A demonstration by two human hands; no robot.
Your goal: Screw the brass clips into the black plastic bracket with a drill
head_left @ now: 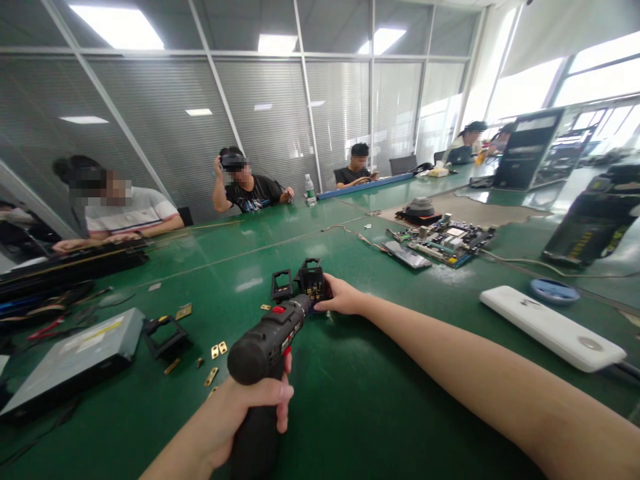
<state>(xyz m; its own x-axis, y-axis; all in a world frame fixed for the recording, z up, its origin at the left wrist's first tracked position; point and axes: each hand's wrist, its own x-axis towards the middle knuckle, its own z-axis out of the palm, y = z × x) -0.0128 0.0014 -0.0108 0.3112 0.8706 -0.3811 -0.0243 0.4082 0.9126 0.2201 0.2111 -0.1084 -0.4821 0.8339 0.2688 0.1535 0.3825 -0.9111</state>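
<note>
My left hand [250, 410] is wrapped round the grip of a black cordless screwdriver [267, 340], whose tip points at a small black plastic part [311, 279] on the green table [350, 400]. My right hand [340, 297] reaches across and holds that black part from its right side, fingers closed on it. A second black frame piece [281, 285] stands just left of it. Small brass hinges [219, 349] and screws lie scattered on the table left of the screwdriver.
A grey optical drive [75, 353] and a black bracket [167, 335] lie at the left. A circuit board [445, 241], a white flat device [547, 327] and a blue dish [554, 291] sit at the right. Other people sit along the far table edge.
</note>
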